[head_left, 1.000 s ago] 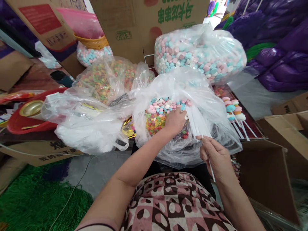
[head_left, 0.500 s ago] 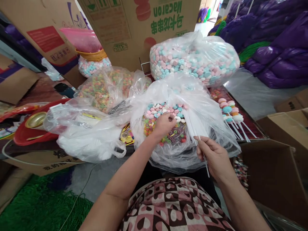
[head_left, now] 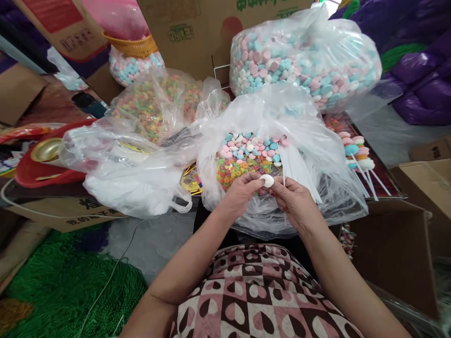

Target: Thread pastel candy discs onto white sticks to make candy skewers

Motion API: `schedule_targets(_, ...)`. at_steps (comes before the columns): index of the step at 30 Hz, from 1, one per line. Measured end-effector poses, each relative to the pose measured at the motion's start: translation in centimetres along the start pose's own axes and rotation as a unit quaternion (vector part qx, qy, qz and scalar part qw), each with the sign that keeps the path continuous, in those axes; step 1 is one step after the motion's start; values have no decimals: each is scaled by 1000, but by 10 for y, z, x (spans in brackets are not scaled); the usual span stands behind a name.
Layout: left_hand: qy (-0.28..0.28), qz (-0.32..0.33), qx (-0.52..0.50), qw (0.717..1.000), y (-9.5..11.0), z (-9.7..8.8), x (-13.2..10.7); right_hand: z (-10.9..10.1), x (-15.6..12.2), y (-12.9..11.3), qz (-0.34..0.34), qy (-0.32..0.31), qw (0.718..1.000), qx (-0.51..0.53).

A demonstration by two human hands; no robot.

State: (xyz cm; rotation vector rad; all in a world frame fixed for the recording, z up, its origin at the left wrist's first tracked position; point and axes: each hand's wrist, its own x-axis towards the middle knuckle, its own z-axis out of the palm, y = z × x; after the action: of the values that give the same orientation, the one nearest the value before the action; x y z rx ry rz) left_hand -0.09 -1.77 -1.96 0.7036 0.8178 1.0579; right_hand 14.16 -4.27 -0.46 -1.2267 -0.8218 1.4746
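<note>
My left hand (head_left: 242, 193) pinches a white round marshmallow (head_left: 268, 181) between thumb and fingertips. Against the same piece rest the fingertips of my right hand (head_left: 295, 201), which is closed around a thin white stick (head_left: 283, 172); its end at the marshmallow is hidden. Just beyond both hands, an opened clear plastic bag (head_left: 229, 119) bears pink, blue and white marshmallows (head_left: 252, 145) and small colourful ring candies (head_left: 234, 171). A bundle of white sticks (head_left: 299, 171) lies on the plastic to the right. Finished-looking marshmallow skewers (head_left: 358, 152) lie farther right.
A big bag of marshmallows (head_left: 303, 70) stands behind, beside a bag of ring candies (head_left: 158, 105). At left are a white plastic bag (head_left: 130, 190) and a red basin (head_left: 26, 169). An open carton (head_left: 391, 253) stands at lower right; green stringy material (head_left: 70, 286) covers the floor left.
My left hand has lifted a white marshmallow from the pile and brought it toward me. My right hand has moved in to meet it with the stick. The view has tilted down.
</note>
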Motion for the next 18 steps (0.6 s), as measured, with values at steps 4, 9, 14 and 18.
schedule_targets(4, -3, 12, 24, 1000, -1, 4, -4, 3, 0, 3, -28, 39, 999, -5)
schedule_targets(9, -11, 49, 49, 998, 3, 10, -12, 1, 0, 2, -35, 44, 998, 1)
schedule_targets(14, -14, 8, -23, 1000, 7, 4, -13, -8, 0, -3, 15, -3, 998, 53)
schedule_targets(18, -28, 33, 9, 999, 7, 5, -14, -8, -3, -1, 21, -10, 998, 52)
